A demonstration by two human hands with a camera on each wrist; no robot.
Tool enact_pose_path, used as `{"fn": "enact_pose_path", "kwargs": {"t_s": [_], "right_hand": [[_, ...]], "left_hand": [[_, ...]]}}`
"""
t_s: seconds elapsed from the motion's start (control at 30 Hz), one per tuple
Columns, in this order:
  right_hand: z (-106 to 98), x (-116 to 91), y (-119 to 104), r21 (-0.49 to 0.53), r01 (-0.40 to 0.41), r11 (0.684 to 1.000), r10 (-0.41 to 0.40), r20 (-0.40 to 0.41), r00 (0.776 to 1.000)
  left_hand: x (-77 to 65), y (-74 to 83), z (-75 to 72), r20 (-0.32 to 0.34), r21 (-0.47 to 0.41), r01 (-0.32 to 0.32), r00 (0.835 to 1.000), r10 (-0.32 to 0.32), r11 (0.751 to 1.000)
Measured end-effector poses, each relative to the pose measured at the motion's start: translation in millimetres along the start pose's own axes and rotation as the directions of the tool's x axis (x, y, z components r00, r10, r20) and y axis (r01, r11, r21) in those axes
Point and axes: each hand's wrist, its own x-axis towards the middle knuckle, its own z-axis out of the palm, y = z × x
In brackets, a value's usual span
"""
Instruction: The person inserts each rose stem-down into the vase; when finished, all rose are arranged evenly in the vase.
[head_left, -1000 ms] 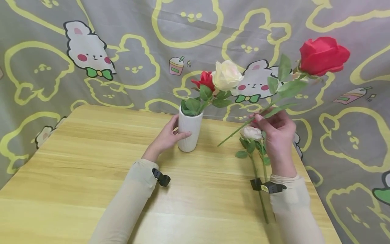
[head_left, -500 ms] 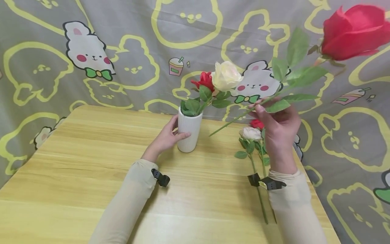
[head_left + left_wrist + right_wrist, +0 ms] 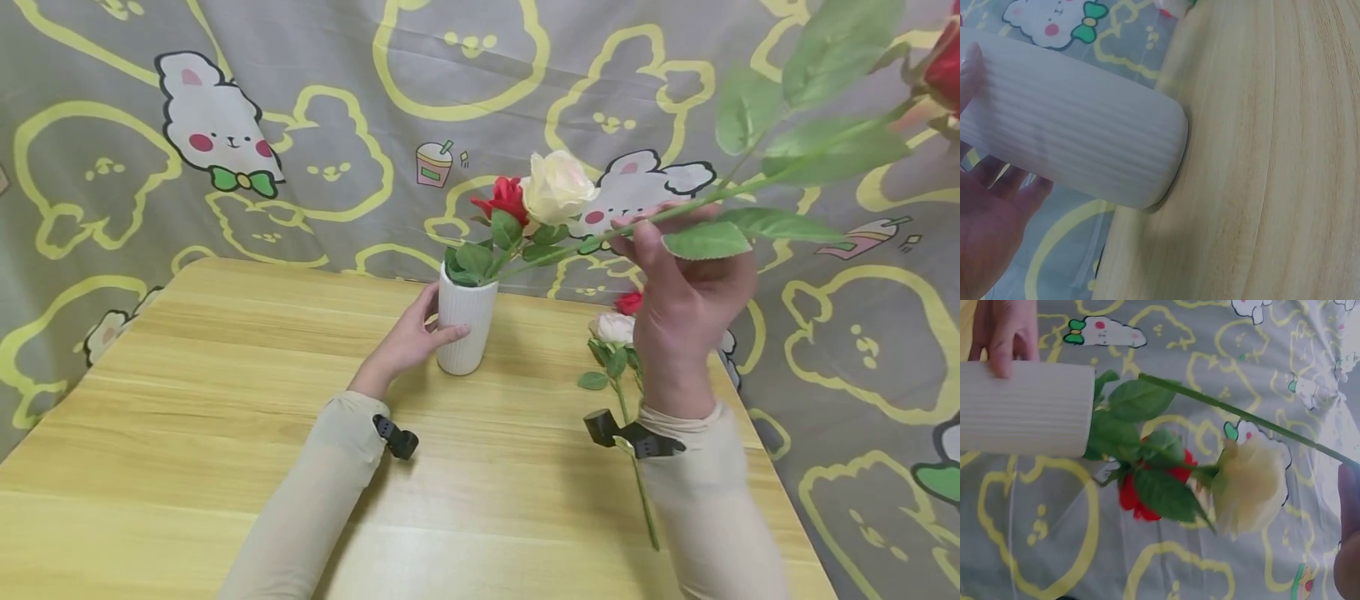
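My left hand (image 3: 408, 342) grips a white ribbed vase (image 3: 467, 329), thumb across its front and fingers behind. The vase stands upright on the table; its base shows in the left wrist view. A cream rose (image 3: 558, 187) and a smaller red rose (image 3: 502, 200) lean out of it to the right. With thumb and fingers my right hand (image 3: 693, 308) pinches the stem of a long red rose (image 3: 947, 71), whose bloom is cut off by the frame edge. In the right wrist view its bare stem end (image 3: 1147, 377) hovers beside the leaves, just past the vase's rim.
A pale pink rose (image 3: 615, 329) and another red rose (image 3: 628, 302) lie at the right of the wooden table (image 3: 247, 433), partly hidden by my right arm. A grey curtain (image 3: 315, 75) with yellow outlines hangs right behind the table's back edge.
My right hand has risen, bringing the long red rose's stem end leftward to the vase's mouth while its bloom swung out at upper right. My left hand and the vase stay put.
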Motion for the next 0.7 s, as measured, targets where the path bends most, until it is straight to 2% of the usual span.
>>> {"fn": "enact_pose_path", "kwargs": {"t_s": [0.03, 0.17, 0.27, 0.3, 0.4, 0.57, 0.7], "right_hand": [[3.1, 0.0, 0.2, 0.005, 0.006, 1.000, -0.006, -0.007, 1.000], [14.9, -1.1, 1.6, 0.016, 0.020, 1.000, -0.020, -0.023, 1.000], [23.9, -2.9, 2.9, -0.010, 0.032, 0.999, -0.032, 0.000, 0.999], [26.7, -3.4, 3.6, -0.028, 0.043, 0.999, -0.043, 0.013, 0.999], [33.6, -4.0, 8.8, -0.094, 0.097, 0.991, -0.088, 0.099, 0.991], [41.3, -4.6, 22.0, -0.167, 0.192, 0.967, -0.144, 0.261, 0.955], [42.9, -6.9, 33.7, -0.259, 0.182, 0.949, -0.091, 0.328, 0.940]], "left_hand": [[0.1, 0.0, 0.0, -0.001, 0.001, 0.002, 1.000, -0.002, 1.000], [8.3, -18.0, -0.6, -0.019, 0.015, -0.016, 1.000, 0.016, 1.000], [14.2, -31.8, -1.2, -0.033, 0.026, -0.032, 0.999, 0.032, 0.999], [14.3, -32.0, -1.1, -0.033, 0.026, -0.034, 0.999, 0.035, 0.999], [14.2, -32.8, -1.2, -0.033, 0.024, -0.042, 0.999, 0.042, 0.999], [14.4, -34.3, -1.3, -0.032, 0.019, -0.055, 0.998, 0.055, 0.998], [15.0, -35.5, -1.2, -0.028, 0.015, -0.054, 0.998, 0.055, 0.998]]}}
